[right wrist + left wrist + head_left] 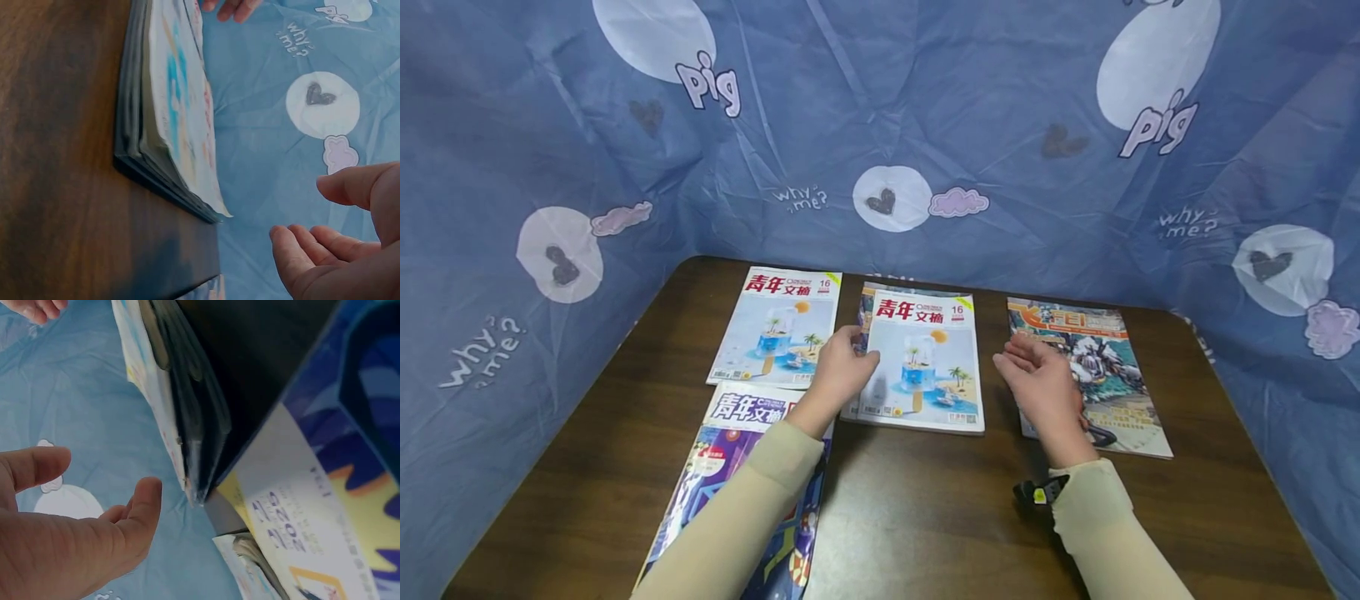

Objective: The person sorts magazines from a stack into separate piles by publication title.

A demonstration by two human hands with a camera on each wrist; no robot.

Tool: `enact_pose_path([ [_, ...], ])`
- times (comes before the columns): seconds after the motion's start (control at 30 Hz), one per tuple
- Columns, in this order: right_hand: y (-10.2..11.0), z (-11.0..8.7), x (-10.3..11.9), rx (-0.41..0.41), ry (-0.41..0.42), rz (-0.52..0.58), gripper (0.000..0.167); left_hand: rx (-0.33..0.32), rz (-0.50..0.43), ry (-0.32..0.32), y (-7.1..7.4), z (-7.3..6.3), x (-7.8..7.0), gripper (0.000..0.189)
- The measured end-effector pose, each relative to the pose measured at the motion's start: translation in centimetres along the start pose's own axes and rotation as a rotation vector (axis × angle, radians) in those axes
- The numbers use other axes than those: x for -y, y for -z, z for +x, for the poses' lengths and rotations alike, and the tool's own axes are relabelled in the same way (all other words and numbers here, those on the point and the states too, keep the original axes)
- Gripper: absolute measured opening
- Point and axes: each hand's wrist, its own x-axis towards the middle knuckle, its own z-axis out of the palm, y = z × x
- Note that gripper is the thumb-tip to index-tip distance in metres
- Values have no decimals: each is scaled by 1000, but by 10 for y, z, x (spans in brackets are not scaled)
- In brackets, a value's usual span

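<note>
In the head view, a stack of magazines [917,367] lies mid-table, topped by one with a white and blue cover showing an ice pop and palm trees. My left hand [842,371] is at the stack's left edge. The left wrist view shows that hand [94,531] with thumb and fingers apart and nothing between them. My right hand [1043,392] hovers over the left side of a colourful magazine [1120,367] with an orange title, covering part of it. Its thumb and fingers [294,244] are parted and hold nothing in the right wrist view.
Another white and blue magazine [775,325] lies at the back left. Below it is a purple magazine [700,483], partly hidden by my left sleeve. A blue printed cloth [887,100] hangs behind and beside the brown wooden table [925,517]. My right wrist wears a black strap [1037,493].
</note>
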Motion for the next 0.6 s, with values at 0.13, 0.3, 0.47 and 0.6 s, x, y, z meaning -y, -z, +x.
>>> enact_pose_path([
  [0.13,-6,4,-7,10,0,13,47,16,16,30,-4,6,3,57],
  [0.3,-11,12,-15,12,-22,-14,47,42,42,54,-8,13,3,58],
  [0.47,-17,21,-20,42,-64,-40,49,80,51,80,-11,17,-1,60],
  [0.6,-22,26,-21,65,-113,-76,51,102,69,96,-14,20,-4,63],
])
